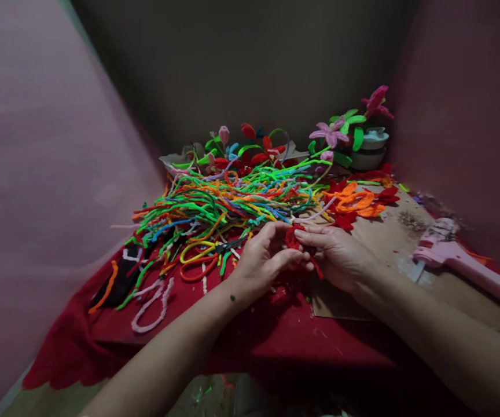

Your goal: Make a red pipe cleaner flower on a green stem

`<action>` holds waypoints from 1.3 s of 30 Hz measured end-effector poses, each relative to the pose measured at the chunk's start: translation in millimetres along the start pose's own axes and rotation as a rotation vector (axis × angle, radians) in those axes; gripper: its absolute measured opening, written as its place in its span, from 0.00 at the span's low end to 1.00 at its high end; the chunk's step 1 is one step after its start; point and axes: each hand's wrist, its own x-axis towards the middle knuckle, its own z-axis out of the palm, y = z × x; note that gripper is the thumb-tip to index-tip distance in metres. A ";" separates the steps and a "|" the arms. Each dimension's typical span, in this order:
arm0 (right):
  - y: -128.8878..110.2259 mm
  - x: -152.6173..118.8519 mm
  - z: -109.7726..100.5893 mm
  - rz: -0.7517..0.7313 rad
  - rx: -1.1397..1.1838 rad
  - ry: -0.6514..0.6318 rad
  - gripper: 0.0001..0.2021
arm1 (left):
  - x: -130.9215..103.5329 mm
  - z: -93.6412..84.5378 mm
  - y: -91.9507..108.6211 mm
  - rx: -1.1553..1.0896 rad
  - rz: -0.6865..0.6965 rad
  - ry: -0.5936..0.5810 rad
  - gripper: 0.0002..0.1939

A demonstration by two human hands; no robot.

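A small bundle of red pipe cleaner (292,237) is held between both hands above the front of the table. My left hand (265,258) pinches it from the left, thumb in front and fingers curled behind. From the right, my right hand (334,252) grips the same bundle between thumb and fingers. One red end hangs down below the fingers. Behind the hands lies a large heap of colourful pipe cleaners (232,197). Scissors with yellow and orange-red handles (195,278) rest left of my left hand.
Orange looped petals (356,200) and a pink glue gun (458,263) lie on brown cardboard (341,307) at the right. Fuzzy flowers (330,134) and a pot (368,156) stand behind. A red cloth (254,341) covers the table; a pink loop (150,324) lies front left.
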 end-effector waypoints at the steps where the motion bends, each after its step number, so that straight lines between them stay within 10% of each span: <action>1: -0.1 0.2 -0.2 0.006 -0.001 0.021 0.09 | -0.4 0.1 -2.5 0.041 0.041 0.015 0.13; 12: -2.7 -1.3 3.0 -0.031 0.032 0.060 0.06 | -4.4 -5.9 -10.0 0.614 0.166 0.056 0.22; 20: 7.6 2.7 -2.7 -0.056 -0.012 0.021 0.08 | -4.1 -2.9 -8.9 0.342 -0.036 -0.112 0.29; 39: 8.3 1.8 -3.1 0.023 -0.201 0.015 0.07 | -10.2 0.4 -17.2 1.261 0.199 0.062 0.33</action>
